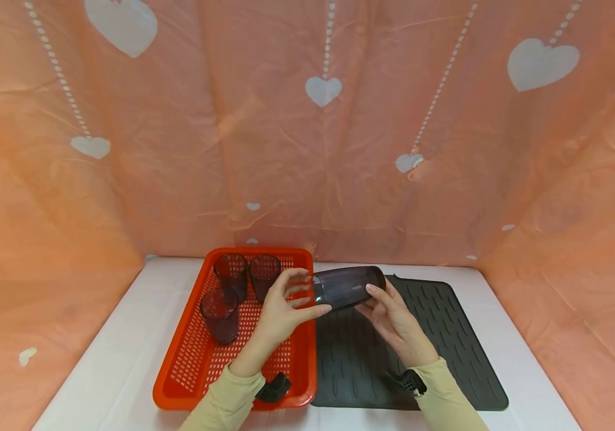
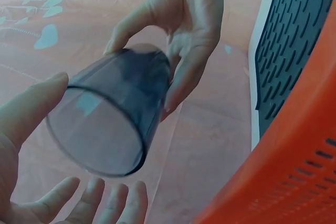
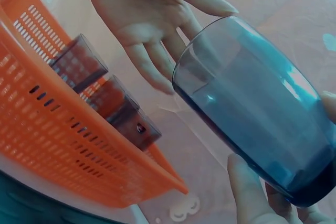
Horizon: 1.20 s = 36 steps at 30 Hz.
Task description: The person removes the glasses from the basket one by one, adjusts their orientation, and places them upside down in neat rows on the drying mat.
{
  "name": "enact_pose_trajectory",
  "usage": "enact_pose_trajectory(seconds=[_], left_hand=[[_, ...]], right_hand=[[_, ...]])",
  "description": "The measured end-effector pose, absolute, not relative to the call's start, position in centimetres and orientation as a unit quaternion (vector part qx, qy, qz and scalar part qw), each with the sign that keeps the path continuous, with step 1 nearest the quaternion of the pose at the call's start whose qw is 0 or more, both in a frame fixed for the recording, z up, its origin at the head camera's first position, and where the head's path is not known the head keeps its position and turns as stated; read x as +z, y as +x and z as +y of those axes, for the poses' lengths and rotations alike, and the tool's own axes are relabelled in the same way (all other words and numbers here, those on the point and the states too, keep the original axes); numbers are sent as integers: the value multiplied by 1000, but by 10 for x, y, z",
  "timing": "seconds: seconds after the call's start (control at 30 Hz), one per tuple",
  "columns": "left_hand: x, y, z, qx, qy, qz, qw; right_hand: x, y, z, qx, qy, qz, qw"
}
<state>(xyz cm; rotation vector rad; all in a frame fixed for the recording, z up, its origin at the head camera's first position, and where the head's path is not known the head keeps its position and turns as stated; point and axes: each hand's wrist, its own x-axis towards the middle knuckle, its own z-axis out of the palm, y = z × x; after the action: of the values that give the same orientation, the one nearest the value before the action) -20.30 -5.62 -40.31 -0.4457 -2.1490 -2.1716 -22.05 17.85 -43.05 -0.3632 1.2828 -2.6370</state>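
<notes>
Tumbler lies sideways, right hand fingers clamped on its base; left hand fingers apart at rim.

Smoky grey tumbler; orange perforated basket; black ribbed mat

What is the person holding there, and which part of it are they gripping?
A dark translucent plastic tumbler, lying sideways. The right hand grips its closed base end; the left hand is open at the rim, its thumb touching there.

L hand open, fingers spread, palm facing R | R hand fingers curled, gripping | both forearms raised
</notes>
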Motion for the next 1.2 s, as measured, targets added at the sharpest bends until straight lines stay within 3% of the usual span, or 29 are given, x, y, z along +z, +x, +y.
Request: enact_pose_trajectory(seconds=[0.7,1.2], left_hand=[[-403,-200,-77,-694,-140,-705,17],[-400,-193,-121,-662,-146,-735,1]], right_hand=[[-430,-221,211,-890,-109,437,73],[-425,-221,237,-886,-93,451,51]])
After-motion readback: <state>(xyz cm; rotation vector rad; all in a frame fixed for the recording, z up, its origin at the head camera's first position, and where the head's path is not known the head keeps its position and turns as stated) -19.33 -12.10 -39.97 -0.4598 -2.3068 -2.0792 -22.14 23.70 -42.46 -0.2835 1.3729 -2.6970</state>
